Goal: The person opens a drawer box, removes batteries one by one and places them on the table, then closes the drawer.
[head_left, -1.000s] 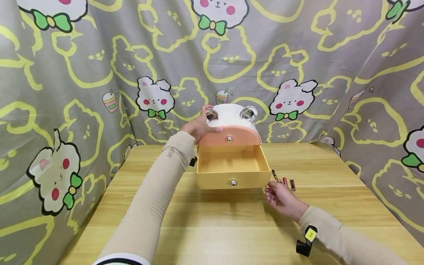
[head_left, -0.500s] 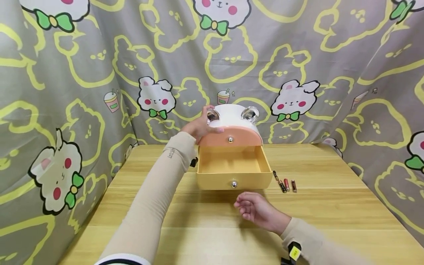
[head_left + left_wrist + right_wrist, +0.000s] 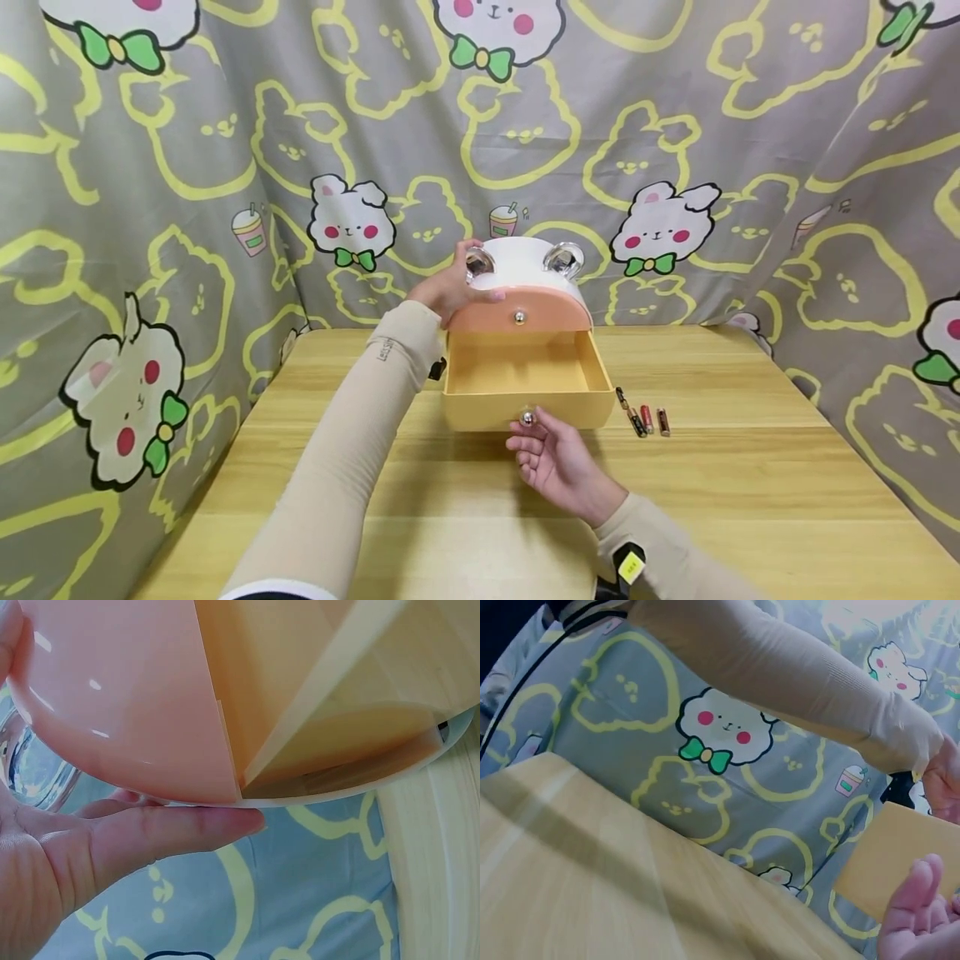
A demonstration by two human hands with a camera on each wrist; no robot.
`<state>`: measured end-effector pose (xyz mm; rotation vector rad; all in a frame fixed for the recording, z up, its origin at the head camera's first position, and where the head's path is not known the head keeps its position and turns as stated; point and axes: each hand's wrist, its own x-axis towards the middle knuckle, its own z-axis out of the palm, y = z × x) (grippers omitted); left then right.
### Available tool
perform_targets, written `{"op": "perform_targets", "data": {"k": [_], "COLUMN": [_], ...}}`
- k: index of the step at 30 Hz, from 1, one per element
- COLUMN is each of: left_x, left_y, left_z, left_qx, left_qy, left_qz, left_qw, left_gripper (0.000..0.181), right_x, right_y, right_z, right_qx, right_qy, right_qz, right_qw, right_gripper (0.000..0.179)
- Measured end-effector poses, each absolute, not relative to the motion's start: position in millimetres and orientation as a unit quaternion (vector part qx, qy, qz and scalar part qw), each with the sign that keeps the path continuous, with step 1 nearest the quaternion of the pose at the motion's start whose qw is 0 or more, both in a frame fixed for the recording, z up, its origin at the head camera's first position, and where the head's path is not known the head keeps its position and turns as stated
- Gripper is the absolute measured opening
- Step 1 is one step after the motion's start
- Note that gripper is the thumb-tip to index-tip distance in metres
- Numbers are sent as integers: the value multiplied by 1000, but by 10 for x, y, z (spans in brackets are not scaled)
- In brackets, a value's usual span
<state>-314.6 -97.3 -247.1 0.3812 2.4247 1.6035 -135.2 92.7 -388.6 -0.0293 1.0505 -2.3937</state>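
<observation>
A small storage box (image 3: 536, 258) with a white rounded top, two shiny silver ears and an orange upper drawer (image 3: 551, 310) stands on the table. Its yellow lower drawer (image 3: 480, 412) is pulled out, and nothing is visible inside. My left hand (image 3: 448, 287) holds the box's upper left side by one ear; in the left wrist view a finger (image 3: 180, 829) lies straight along the curved side. My right hand (image 3: 562, 467) is at the yellow drawer's front, thumb and forefinger pinching its silver knob (image 3: 527, 417). In the right wrist view, the fingers (image 3: 911, 904) appear before the yellow drawer front.
Several small batteries (image 3: 647, 418) lie on the wooden table (image 3: 750, 467) just right of the drawer. A patterned grey curtain (image 3: 420, 125) surrounds the table at the back and sides.
My right hand has moved left from beside the batteries, past the drawer's lower right, to its knob. The left hand, box and open drawer have stayed in place.
</observation>
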Motion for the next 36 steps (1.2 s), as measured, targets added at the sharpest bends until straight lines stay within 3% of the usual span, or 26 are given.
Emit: {"op": "perform_targets", "data": {"k": [5, 13, 29, 36], "left_x": [-3146, -3132, -3142, -3123], "left_y": [-979, -958, -1047, -1009], "left_z": [-2474, -2479, -2440, -2449], "left_qx": [130, 130, 121, 123], "left_qy": [815, 811, 836, 814], "left_qz": [554, 560, 521, 554], "left_qw": [110, 112, 122, 123], "left_gripper": [103, 103, 99, 99], "right_x": [-1360, -1369, -1428, -1507], "right_y": [863, 798, 702, 666], "right_z": [-3913, -3932, -3884, -3878], "right_qx": [9, 45, 70, 47], "right_qy": [410, 420, 348, 345], "right_qz": [-883, -886, -915, -916], "right_qw": [226, 190, 191, 198], "right_gripper": [40, 37, 28, 32]}}
